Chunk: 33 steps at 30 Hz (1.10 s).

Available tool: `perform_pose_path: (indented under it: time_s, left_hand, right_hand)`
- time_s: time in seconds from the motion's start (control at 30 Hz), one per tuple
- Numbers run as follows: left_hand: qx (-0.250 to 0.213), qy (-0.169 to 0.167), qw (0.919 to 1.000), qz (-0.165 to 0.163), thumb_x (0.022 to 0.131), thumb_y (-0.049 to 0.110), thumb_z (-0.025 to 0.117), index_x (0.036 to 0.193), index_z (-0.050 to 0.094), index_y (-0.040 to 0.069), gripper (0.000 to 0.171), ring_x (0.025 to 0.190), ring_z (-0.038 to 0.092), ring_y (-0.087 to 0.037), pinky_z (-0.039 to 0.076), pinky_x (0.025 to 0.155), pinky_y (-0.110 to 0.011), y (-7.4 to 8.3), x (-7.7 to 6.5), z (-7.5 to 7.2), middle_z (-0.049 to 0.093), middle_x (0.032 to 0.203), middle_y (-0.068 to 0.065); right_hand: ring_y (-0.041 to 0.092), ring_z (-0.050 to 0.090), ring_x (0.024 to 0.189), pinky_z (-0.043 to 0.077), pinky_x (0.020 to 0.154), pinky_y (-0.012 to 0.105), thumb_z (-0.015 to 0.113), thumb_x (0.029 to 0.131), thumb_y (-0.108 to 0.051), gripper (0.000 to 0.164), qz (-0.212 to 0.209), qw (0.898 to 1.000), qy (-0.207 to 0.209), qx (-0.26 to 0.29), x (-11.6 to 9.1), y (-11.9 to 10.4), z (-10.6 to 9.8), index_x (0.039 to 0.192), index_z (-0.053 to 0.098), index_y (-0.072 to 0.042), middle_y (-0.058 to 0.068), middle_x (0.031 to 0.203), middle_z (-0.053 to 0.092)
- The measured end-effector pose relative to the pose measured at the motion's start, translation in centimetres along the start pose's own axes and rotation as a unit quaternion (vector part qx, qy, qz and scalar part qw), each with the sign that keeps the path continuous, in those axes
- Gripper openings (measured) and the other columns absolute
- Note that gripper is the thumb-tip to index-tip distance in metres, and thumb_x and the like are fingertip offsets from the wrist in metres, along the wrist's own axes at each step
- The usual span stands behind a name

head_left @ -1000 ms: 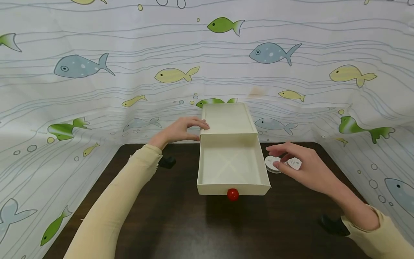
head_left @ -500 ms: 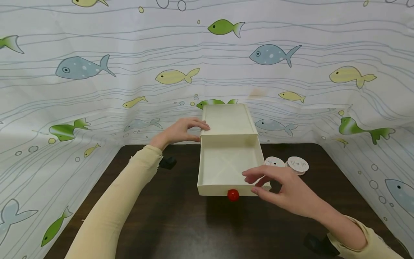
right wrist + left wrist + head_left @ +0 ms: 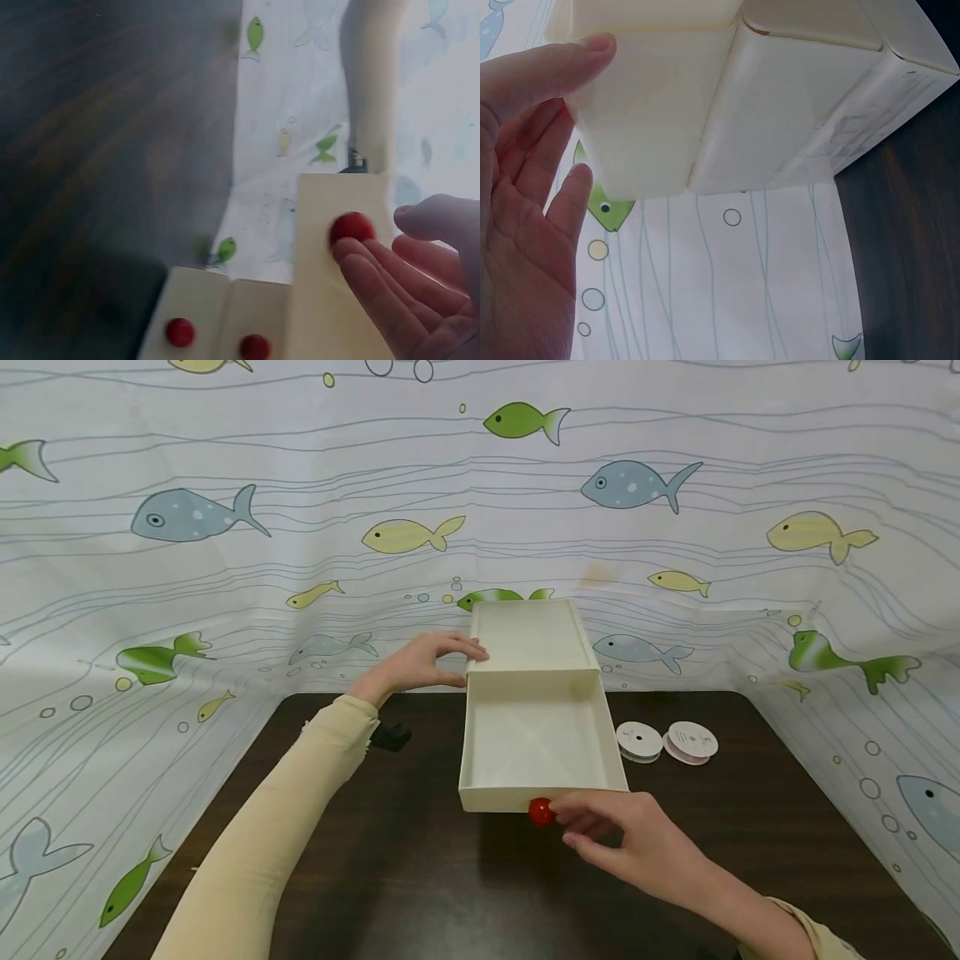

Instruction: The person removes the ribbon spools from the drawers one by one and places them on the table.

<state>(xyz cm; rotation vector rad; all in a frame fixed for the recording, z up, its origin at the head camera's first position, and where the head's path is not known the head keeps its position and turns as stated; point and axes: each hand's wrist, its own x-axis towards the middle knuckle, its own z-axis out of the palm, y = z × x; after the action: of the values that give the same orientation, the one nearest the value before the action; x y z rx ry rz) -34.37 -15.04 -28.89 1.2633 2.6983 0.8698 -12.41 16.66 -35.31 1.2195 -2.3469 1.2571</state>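
A cream drawer cabinet point(image 3: 531, 635) stands at the back middle of the table, its top drawer point(image 3: 495, 800) pulled out with nothing seen inside. At the cabinet's upper left edge rests my left hand point(image 3: 422, 662), fingertips on top and thumb by the side. In the left wrist view, the thumb point(image 3: 562, 64) lies against the cream wall. My right hand point(image 3: 633, 843) is at the drawer front, fingertips touching its red knob point(image 3: 540, 811), thumb apart from it. The right wrist view shows two lower drawers with red knobs point(image 3: 180, 332), both pushed in.
Two white ribbon spools, a left one point(image 3: 638, 741) and a right one point(image 3: 692, 741), lie right of the cabinet on the dark wooden table point(image 3: 375, 877). A fish-patterned curtain point(image 3: 300, 443) surrounds the table at the back and sides.
My right hand has moved from above the spools, left and toward me, to the drawer's red knob. The spools are now uncovered. Left hand and drawer have stayed in place.
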Motion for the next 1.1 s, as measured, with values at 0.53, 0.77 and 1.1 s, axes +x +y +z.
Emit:
perform_pose_path:
  time_s: [0.53,0.77,1.1]
  left_hand:
    - [0.008,0.005,0.9999,0.005,0.085,0.015,0.077,0.129,0.067,0.018,0.045,0.141,0.046,-0.023,0.042,0.114,-0.049,0.0,-0.1,0.0,0.058,0.142,-0.004]
    - [0.004,0.002,1.0000,0.004,0.085,0.015,0.077,0.129,0.067,0.017,0.045,0.141,0.045,-0.023,0.042,0.114,-0.049,-0.1,-0.1,0.0,0.058,0.142,-0.005]
    - [-0.001,-0.002,1.0000,-0.008,0.086,0.014,0.077,0.129,0.067,0.019,0.044,0.143,0.044,-0.021,0.042,0.114,-0.047,-0.2,0.1,-0.1,0.058,0.142,-0.002]
  right_hand:
    - [0.000,0.073,0.083,0.058,0.067,0.014,0.078,0.083,-0.013,0.026,0.048,0.996,0.071,-0.030,0.2,1.3,1.5,0.107,0.074,-0.022,-0.005,0.099,0.078]
    - [0.001,0.073,0.081,0.058,0.067,0.015,0.080,0.082,-0.012,0.026,0.050,0.994,0.085,-0.036,0.8,1.6,1.1,0.104,0.075,-0.022,-0.004,0.097,0.078]
    - [0.000,0.073,0.082,0.059,0.069,0.015,0.080,0.080,-0.008,0.027,0.059,0.993,0.089,-0.052,2.9,2.9,0.3,0.104,0.075,-0.020,-0.004,0.096,0.078]
